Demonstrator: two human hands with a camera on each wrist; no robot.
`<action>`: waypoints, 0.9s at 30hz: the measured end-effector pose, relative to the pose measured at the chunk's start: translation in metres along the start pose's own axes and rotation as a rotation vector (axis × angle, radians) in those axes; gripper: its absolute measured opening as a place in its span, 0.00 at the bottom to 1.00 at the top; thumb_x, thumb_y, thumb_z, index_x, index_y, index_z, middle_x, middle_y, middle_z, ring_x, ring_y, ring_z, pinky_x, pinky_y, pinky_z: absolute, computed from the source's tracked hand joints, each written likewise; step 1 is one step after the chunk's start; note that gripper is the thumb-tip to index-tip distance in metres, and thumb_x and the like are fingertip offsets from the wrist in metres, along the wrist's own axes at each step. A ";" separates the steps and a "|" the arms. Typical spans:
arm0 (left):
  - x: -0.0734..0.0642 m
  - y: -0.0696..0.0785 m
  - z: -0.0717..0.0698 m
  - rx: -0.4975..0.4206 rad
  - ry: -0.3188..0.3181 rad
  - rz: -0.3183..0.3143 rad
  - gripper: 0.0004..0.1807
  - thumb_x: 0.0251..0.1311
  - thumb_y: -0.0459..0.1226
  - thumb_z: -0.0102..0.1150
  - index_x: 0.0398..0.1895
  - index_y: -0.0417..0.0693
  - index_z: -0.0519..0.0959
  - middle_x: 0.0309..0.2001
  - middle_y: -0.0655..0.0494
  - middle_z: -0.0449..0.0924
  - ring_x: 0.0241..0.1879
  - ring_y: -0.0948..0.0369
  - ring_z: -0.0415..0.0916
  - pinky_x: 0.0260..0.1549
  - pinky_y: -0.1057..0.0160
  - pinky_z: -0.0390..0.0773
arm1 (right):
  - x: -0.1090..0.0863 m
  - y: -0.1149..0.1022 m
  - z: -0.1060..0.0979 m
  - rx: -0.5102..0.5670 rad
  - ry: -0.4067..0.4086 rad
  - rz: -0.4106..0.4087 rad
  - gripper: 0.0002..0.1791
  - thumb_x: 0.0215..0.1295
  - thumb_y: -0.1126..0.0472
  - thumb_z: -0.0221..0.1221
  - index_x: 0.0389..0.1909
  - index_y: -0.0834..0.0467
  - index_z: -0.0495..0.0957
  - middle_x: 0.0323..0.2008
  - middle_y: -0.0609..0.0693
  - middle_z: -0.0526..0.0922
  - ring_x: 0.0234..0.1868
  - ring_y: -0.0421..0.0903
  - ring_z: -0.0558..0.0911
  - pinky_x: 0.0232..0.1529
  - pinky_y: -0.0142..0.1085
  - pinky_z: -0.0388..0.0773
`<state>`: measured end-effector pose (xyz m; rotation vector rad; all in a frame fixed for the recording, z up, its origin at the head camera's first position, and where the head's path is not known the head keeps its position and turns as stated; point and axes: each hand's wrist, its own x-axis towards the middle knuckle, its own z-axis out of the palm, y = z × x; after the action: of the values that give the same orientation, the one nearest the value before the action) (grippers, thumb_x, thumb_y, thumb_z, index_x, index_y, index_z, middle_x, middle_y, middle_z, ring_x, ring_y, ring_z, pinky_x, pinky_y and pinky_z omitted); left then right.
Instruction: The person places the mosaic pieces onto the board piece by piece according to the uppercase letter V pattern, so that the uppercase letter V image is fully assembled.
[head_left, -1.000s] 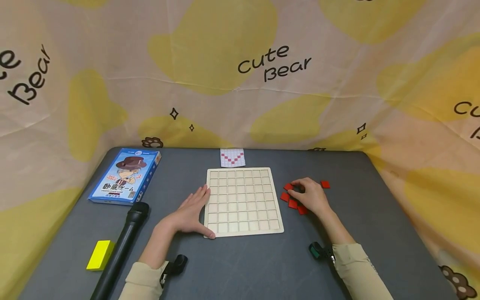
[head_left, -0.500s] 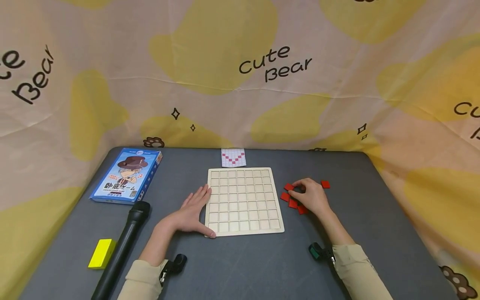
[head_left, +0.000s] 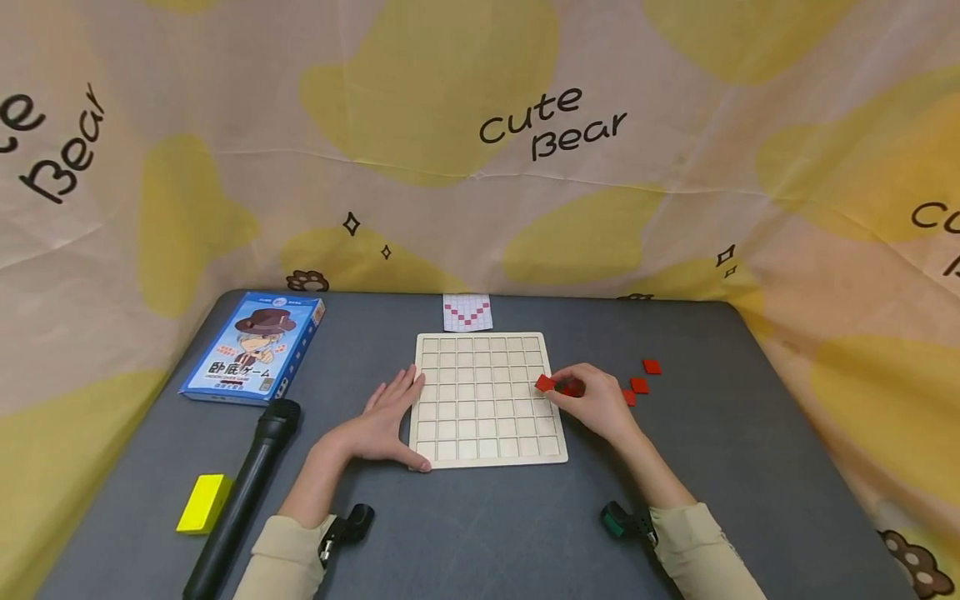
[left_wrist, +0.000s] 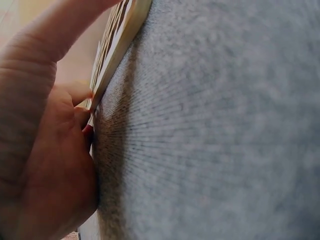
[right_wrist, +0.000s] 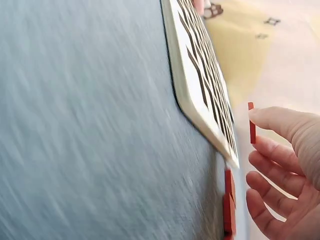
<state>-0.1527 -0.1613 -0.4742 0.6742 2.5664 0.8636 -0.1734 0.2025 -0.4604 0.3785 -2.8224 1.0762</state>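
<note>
A pale board with a grid of square cells (head_left: 467, 410) lies flat in the middle of the table. My left hand (head_left: 375, 432) rests along its left edge, fingers spread, thumb at the near left corner. My right hand (head_left: 596, 404) pinches a small red square tile (head_left: 544, 383) between thumb and index finger, over the board's right edge. In the right wrist view the tile (right_wrist: 252, 124) stands edge-on at the fingertips, the other fingers loosely bent. More red tiles (head_left: 639, 385) lie right of the board, some partly hidden by my right hand.
A small card with a pink V pattern on a grid (head_left: 467, 313) lies behind the board. On the left are a blue game box (head_left: 255, 350), a black microphone (head_left: 243, 492) and a yellow block (head_left: 204, 504). A printed curtain (head_left: 420, 167) hangs behind the table.
My right hand has picked up a red tile from the group and moved it left to the board's right edge, uncovering other tiles. My left hand stays on the board.
</note>
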 end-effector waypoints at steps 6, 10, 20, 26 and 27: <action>0.000 -0.001 0.000 -0.001 0.008 0.002 0.72 0.37 0.61 0.75 0.77 0.39 0.40 0.78 0.43 0.28 0.76 0.48 0.27 0.68 0.41 0.32 | -0.010 -0.018 0.015 0.059 -0.057 -0.075 0.11 0.53 0.56 0.72 0.38 0.52 0.86 0.35 0.47 0.82 0.33 0.45 0.75 0.34 0.35 0.72; -0.001 0.001 0.001 0.005 0.018 -0.005 0.72 0.38 0.61 0.75 0.77 0.39 0.41 0.78 0.44 0.29 0.76 0.47 0.27 0.68 0.40 0.32 | -0.014 -0.028 0.027 0.078 -0.097 -0.144 0.10 0.53 0.57 0.72 0.38 0.50 0.85 0.35 0.45 0.82 0.33 0.44 0.76 0.35 0.34 0.74; -0.002 0.002 0.002 -0.018 0.032 -0.027 0.68 0.41 0.61 0.73 0.78 0.42 0.43 0.78 0.46 0.31 0.76 0.48 0.28 0.68 0.41 0.31 | -0.020 -0.051 0.046 -0.067 -0.156 -0.202 0.10 0.54 0.55 0.70 0.38 0.47 0.85 0.40 0.40 0.81 0.44 0.41 0.75 0.45 0.39 0.75; -0.002 0.003 0.002 -0.038 0.036 -0.027 0.66 0.43 0.60 0.73 0.78 0.42 0.45 0.78 0.45 0.32 0.76 0.48 0.28 0.68 0.41 0.30 | -0.020 -0.053 0.047 -0.098 -0.157 -0.226 0.10 0.54 0.55 0.70 0.39 0.48 0.84 0.40 0.40 0.82 0.44 0.41 0.75 0.45 0.38 0.75; -0.002 0.004 0.002 -0.041 0.037 -0.027 0.66 0.43 0.60 0.73 0.78 0.42 0.45 0.78 0.45 0.32 0.76 0.48 0.28 0.68 0.41 0.30 | -0.020 -0.052 0.048 -0.099 -0.155 -0.234 0.10 0.54 0.55 0.70 0.39 0.48 0.84 0.40 0.40 0.82 0.44 0.41 0.75 0.44 0.38 0.75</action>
<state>-0.1494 -0.1589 -0.4728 0.6161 2.5767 0.9247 -0.1402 0.1372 -0.4660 0.7909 -2.8551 0.8928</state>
